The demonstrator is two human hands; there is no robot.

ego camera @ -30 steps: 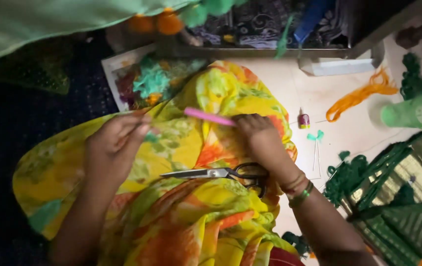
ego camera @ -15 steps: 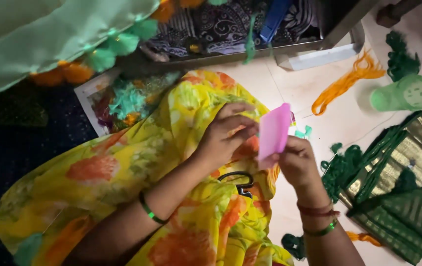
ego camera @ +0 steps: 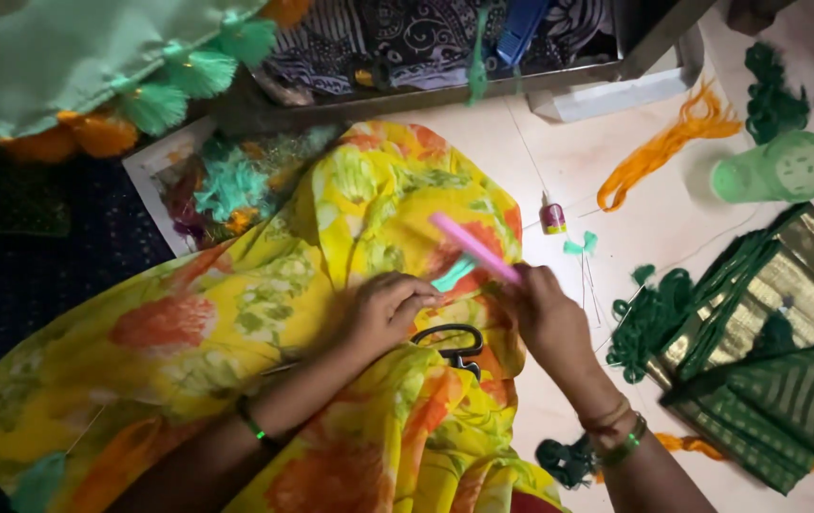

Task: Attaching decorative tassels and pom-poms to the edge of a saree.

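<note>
My left hand [ego camera: 383, 309] rests on the yellow flowered cloth [ego camera: 236, 323], fingers curled together and pinching a strip of teal thread [ego camera: 452, 274]. Just under it lie the black scissors [ego camera: 450, 344], half hidden in folds; I judge a blade could catch the cloth or my wrist. My right hand [ego camera: 549, 318] is closed on a pink card [ego camera: 473, 247]. Far right, the green cup [ego camera: 776, 168] lies on its side; I cannot tell its contents.

Pale tiled floor [ego camera: 654, 237], green thread cone [ego camera: 776, 169], orange yarn [ego camera: 665, 147], small glue bottle [ego camera: 552, 217], folded green fabric [ego camera: 768, 370], dark rug [ego camera: 37, 275].
</note>
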